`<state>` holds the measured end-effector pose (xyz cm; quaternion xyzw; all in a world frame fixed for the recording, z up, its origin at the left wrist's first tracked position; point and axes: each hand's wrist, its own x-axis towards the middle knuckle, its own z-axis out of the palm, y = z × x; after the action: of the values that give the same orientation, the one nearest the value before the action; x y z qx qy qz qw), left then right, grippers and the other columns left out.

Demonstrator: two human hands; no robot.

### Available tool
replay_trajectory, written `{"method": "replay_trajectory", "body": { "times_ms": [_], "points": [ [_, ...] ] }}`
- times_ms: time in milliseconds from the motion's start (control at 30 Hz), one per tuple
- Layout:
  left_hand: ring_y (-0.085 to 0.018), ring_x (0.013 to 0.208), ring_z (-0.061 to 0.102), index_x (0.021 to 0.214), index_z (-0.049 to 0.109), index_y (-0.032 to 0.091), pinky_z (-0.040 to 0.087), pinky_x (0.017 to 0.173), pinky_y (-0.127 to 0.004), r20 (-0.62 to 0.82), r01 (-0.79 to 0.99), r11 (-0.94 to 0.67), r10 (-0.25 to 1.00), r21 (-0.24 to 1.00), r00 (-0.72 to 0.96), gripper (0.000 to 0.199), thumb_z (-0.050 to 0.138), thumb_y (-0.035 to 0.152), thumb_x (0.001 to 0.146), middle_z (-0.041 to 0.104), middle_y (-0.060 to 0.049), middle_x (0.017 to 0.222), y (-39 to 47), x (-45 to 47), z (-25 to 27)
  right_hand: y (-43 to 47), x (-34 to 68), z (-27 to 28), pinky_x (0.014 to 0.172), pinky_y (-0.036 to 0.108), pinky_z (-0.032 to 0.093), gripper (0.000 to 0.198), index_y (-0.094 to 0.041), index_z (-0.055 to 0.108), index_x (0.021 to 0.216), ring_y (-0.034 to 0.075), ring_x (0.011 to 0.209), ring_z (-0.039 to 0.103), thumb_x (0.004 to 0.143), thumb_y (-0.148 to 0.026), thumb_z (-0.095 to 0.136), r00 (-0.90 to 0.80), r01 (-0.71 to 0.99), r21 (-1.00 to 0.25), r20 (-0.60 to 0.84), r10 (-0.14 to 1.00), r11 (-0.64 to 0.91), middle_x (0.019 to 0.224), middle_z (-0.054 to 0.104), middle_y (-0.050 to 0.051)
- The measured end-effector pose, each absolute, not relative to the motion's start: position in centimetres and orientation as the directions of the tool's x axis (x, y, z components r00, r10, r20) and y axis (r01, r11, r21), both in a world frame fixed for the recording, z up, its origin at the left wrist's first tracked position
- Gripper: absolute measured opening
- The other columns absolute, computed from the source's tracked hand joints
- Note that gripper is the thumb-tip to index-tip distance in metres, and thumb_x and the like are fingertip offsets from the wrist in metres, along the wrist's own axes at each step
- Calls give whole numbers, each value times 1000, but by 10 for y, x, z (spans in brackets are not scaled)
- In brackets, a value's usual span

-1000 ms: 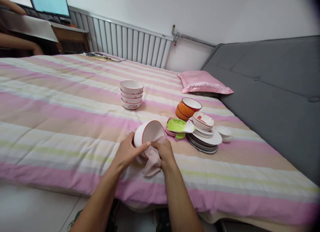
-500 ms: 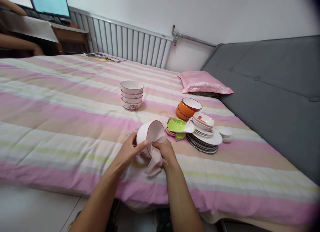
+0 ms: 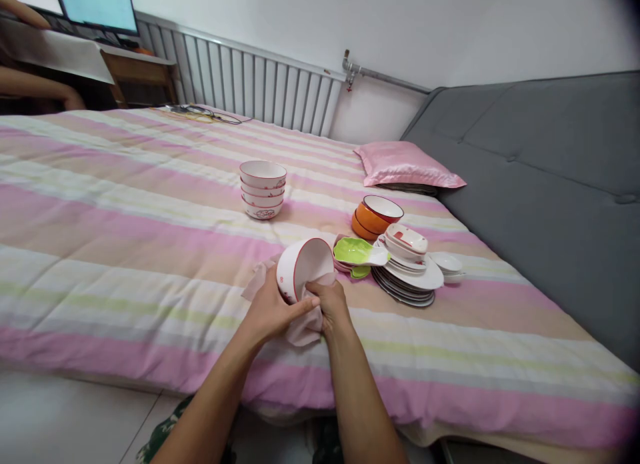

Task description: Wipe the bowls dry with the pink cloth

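A white bowl with a red rim is tilted on its side between my hands, its mouth facing right. My left hand grips it from below and the left, thumb along the near side. My right hand is closed on a pale pink cloth and presses it over the bowl's near rim, partly inside. Another part of the cloth shows left of the bowl, behind my left hand. Beyond them stands a stack of several matching bowls. Green leaf-shaped dishes lie just right of the held bowl.
Right of the green dishes are a pile of plates, orange bowls and small white dishes. A pink pillow lies by the grey headboard. Cables rest at the bed's far edge. A person sits at a desk, far left.
The bowl has turned and shifted slightly right in my hands. My left hand has slid lower around it, and more cloth shows to its left. The stacks have stayed put.
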<state>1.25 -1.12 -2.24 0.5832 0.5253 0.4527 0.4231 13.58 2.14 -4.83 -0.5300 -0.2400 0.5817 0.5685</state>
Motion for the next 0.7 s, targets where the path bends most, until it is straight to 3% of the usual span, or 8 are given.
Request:
{"method": "replay_trajectory", "body": {
  "times_ms": [167,700],
  "points": [
    [-28,101,61,127,45,17,49,83,-38,117,323,-123,992,938,38,80,76,46,59,62,-11,115,-12,9,-19,21,134,-50,54,27,48,34,-14,64,79,17,57,61,45,-17,65,221,-395,-893,-321,921,-216,67,70,1],
    [-27,102,61,124,53,19,49,86,-38,150,387,-160,987,908,55,69,69,53,66,63,-9,115,-14,-2,-4,15,134,-42,60,28,50,31,-14,65,77,20,65,64,46,-17,64,164,-365,-910,-269,949,-195,70,71,3]
  ]
}}
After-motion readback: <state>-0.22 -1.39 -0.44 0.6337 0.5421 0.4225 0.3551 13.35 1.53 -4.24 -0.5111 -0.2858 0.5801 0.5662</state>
